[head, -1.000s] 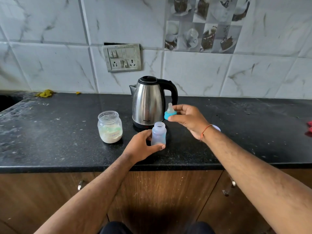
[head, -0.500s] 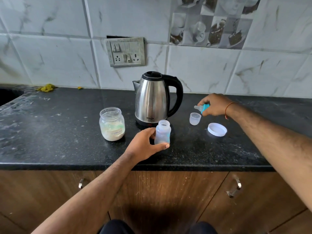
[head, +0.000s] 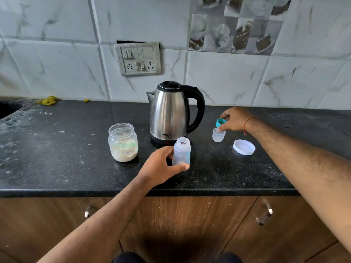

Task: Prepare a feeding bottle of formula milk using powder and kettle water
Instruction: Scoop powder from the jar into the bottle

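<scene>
A small clear feeding bottle (head: 181, 151) stands open-topped on the black counter (head: 57, 158), and my left hand (head: 160, 167) grips it from the left. To the right, my right hand (head: 234, 119) pinches the blue ring with the teat (head: 220, 123), tipped downward into the clear bottle cap (head: 218, 135) that stands mouth-up. A steel kettle (head: 170, 112) with a black handle stands behind the bottle. A glass jar of white formula powder (head: 123, 142) stands lidless at the left. Its white lid (head: 244, 147) lies flat at the right.
A switch and socket panel (head: 139, 58) is on the tiled wall above the kettle. A yellow scrap (head: 48, 100) lies at the back left, near a dark sink edge (head: 7, 109). Wooden cabinet doors with metal handles (head: 265, 214) run under the counter.
My right hand has carried the blue teat ring from above the bottle out to the right and lowered it into the clear cap. My left hand keeps its hold on the bottle.
</scene>
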